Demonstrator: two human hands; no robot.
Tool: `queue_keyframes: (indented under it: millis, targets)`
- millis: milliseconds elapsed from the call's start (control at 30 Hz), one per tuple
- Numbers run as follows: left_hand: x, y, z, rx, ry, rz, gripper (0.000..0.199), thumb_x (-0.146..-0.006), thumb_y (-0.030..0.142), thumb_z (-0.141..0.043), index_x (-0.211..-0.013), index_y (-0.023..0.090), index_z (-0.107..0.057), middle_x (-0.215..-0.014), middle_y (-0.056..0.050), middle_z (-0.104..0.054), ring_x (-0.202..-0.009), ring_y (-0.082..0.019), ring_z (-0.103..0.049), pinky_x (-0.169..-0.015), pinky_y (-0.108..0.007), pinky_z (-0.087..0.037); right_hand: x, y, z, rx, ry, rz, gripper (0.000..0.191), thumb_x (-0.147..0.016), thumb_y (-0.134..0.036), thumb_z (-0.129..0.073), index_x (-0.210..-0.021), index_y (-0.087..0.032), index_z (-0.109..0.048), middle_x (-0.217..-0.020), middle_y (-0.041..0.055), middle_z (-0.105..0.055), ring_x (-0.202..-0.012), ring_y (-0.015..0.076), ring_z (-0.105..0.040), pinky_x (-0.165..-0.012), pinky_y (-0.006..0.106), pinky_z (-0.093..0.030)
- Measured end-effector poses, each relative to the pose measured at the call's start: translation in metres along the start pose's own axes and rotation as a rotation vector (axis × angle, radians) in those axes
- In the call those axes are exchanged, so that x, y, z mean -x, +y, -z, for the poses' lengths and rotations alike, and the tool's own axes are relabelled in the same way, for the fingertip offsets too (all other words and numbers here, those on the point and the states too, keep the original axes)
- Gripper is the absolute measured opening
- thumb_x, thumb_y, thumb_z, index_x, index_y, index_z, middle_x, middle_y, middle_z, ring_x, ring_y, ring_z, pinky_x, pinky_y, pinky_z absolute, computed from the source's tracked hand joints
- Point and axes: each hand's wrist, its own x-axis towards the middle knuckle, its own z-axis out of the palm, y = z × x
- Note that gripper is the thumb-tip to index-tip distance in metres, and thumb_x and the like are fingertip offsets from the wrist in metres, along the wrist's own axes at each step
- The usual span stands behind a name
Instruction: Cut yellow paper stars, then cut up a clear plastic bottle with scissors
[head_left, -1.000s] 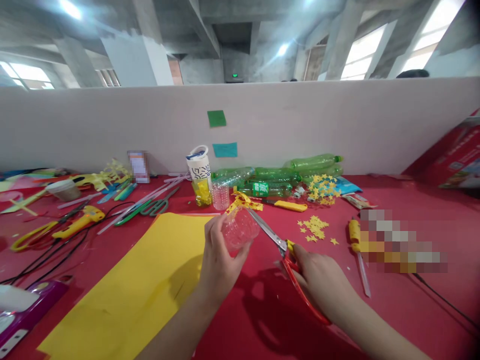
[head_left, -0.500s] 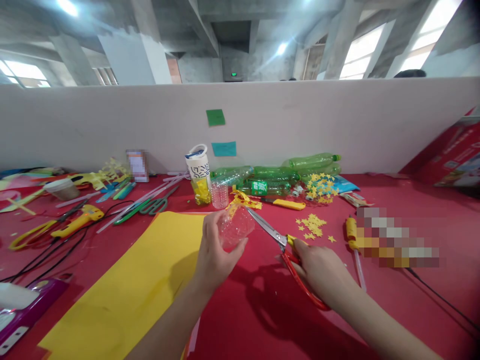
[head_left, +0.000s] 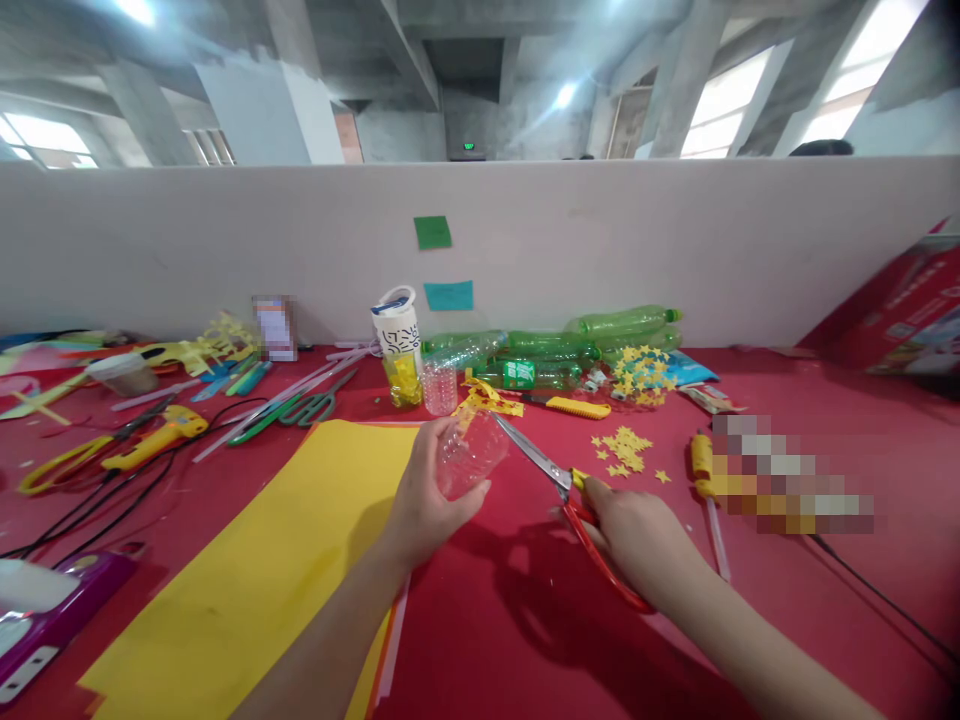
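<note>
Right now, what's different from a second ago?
The left hand has shifted slightly left, its forearm too, baring more of the right edge of the yellow paper. Nothing was taken up or let go: the left hand still grips the clear plastic, the right hand the scissors. The bottles and stars stayed put.

A long pale partition wall (head_left: 675,250) is standing behind the flat red table (head_left: 480,650). Bright rectangular windows (head_left: 726,105) are glowing on both sides, and white ceiling lights (head_left: 565,96) are shining among grey concrete beams (head_left: 540,22).
</note>
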Motion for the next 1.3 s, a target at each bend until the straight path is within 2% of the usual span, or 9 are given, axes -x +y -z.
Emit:
queue_keyframes:
  millis: [133,300,433,600,733,1000,1300]
  targets:
    - [-0.002,0.002,0.007,-0.023,-0.052,0.01,0.064,-0.071,0.022,-0.069,-0.127,0.025,-0.038,-0.125,-0.01,-0.05,-0.116,-0.025,-0.052,-0.102,-0.044,-0.041,0.0,0.002,0.002,0.016,0.01,-0.005,0.029,-0.094,-0.042,-0.044,-0.084,-0.018,-0.056,-0.063,0.0089,-0.071,-0.06,0.0266,-0.069,-0.046,0.028,-0.013]
    - [-0.001,0.006,0.013,-0.016,-0.199,0.028,0.064,-0.071,0.022,-0.068,-0.128,0.025,-0.039,-0.129,-0.011,-0.048,-0.118,-0.026,-0.051,-0.103,-0.046,-0.039,0.0,0.005,0.001,0.01,0.026,0.018,0.037,-0.094,-0.051,-0.039,-0.085,-0.018,-0.054,-0.062,0.0072,-0.069,-0.057,0.0264,-0.067,-0.046,0.028,-0.013]
    - [-0.001,0.008,0.015,0.034,-0.218,0.057,0.066,-0.071,0.021,-0.068,-0.13,0.026,-0.039,-0.129,-0.01,-0.047,-0.118,-0.026,-0.05,-0.104,-0.048,-0.038,0.0,0.006,0.002,0.024,0.019,0.039,0.034,-0.095,-0.048,-0.042,-0.083,-0.018,-0.054,-0.064,0.0076,-0.07,-0.057,0.0249,-0.067,-0.046,0.028,-0.013]
    - [-0.003,0.013,0.02,0.089,-0.259,0.103,0.06,-0.071,0.018,-0.067,-0.125,0.027,-0.043,-0.121,-0.008,-0.052,-0.111,-0.025,-0.053,-0.1,-0.045,-0.041,-0.001,0.007,0.001,0.015,0.023,0.056,0.028,-0.094,-0.041,-0.044,-0.082,-0.018,-0.054,-0.063,0.0074,-0.069,-0.056,0.0233,-0.065,-0.047,0.027,-0.013]
    - [-0.006,0.014,0.026,0.155,-0.279,0.137,0.059,-0.069,0.018,-0.069,-0.123,0.027,-0.045,-0.113,-0.007,-0.055,-0.107,-0.024,-0.055,-0.096,-0.042,-0.043,-0.002,0.01,-0.002,0.001,0.047,0.075,0.033,-0.094,-0.045,-0.042,-0.078,-0.019,-0.053,-0.06,0.0062,-0.067,-0.052,0.0206,-0.062,-0.047,0.027,-0.013]
    - [-0.008,0.014,0.036,0.315,-0.458,0.209,0.06,-0.066,0.02,-0.07,-0.122,0.028,-0.048,-0.113,-0.007,-0.054,-0.108,-0.026,-0.053,-0.089,-0.038,-0.045,-0.001,0.01,0.003,0.0,0.059,0.106,0.039,-0.094,-0.052,-0.036,-0.079,-0.02,-0.052,-0.061,0.0052,-0.067,-0.051,0.0217,-0.062,-0.046,0.027,-0.011]
    - [-0.009,0.01,0.038,0.44,-0.449,0.268,0.062,-0.064,0.022,-0.074,-0.121,0.027,-0.051,-0.118,-0.008,-0.053,-0.104,-0.025,-0.054,-0.091,-0.039,-0.044,0.0,0.008,-0.001,-0.014,0.043,0.118,0.034,-0.093,-0.047,-0.042,-0.076,-0.02,-0.052,-0.058,0.005,-0.066,-0.049,0.0197,-0.06,-0.046,0.027,-0.011]
